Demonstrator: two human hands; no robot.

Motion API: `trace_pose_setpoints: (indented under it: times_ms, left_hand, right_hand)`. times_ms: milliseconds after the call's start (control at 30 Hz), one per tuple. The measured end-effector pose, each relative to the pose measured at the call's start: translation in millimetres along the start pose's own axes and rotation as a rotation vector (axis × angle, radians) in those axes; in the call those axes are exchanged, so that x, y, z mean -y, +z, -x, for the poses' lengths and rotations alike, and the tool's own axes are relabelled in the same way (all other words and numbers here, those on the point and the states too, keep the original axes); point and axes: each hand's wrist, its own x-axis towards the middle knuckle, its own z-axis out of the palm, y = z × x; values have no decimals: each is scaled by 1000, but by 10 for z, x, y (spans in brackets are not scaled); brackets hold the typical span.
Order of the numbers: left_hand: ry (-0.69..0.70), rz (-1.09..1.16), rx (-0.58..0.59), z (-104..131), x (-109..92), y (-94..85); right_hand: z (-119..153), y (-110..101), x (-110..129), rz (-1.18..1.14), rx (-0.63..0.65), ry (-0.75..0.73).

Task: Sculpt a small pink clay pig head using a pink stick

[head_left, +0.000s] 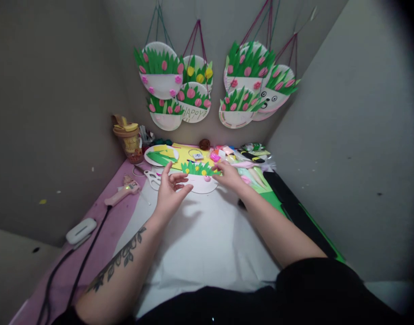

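Observation:
A white paper-plate pocket [200, 185] with green paper grass, yellow flowers and a pink piece on its front lies on the white table covering, between my two hands. My left hand [173, 187] is raised at the plate's left side, fingers apart and holding nothing. At the plate's right edge is my right hand [228, 175], its fingers bent toward the grass; whether they pinch anything is too small to tell.
Pink glue gun [121, 192], white case [81, 231] and scissors [153, 179] lie left. Behind are a plate with green strips [161, 155], yellow paper [183, 152] and a cup [131, 143]. Craft packets [249, 169] and a black strip [300, 214] lie right. Decorated plates [161, 83] hang on the wall.

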Motion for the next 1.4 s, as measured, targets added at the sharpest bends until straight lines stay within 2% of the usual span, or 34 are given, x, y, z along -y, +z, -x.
trace_pose_setpoints:
  times_ms: [133,233,367,533,867,1000,1100,1167,1200,1233,1300,1400]
  left_hand:
    - [5,-15,25,15,29,23]
    - [-24,-58,50,37,100,53]
    - [-86,-117,82,72,207,91]
    - [-144,-161,100,107,266,129]
    - [-218,-147,16,113,264,148]
    - [-240,-90,-26,116,242,156]
    - [-414,18,-49,161,218,198]
    - [-654,162,47,210,203,243]
    - [-756,231,139,235,197,265]
    - [-835,286,218,257,193,284]
    - [-906,357,272,286,191,308]
    - [-941,392,225,285,195,310]
  right_hand:
    - [437,82,105,28,85,-69]
    - [625,229,186,82,80,-57]
    - [590,353,198,127,76,-63]
    - [542,358,177,161,106,-88]
    - [438,341,203,161,132,-64]
    - [512,273,240,125,99,-73]
    - [663,191,305,-16,-102,-191]
    - [754,163,347,-96,-255,-310]
    - [786,162,363,-116,-314,-356]
    - [807,169,375,-127,-351,-391]
    - [822,198,385,-136,-380,-423]
    - [810,250,379,-161,-367,-436]
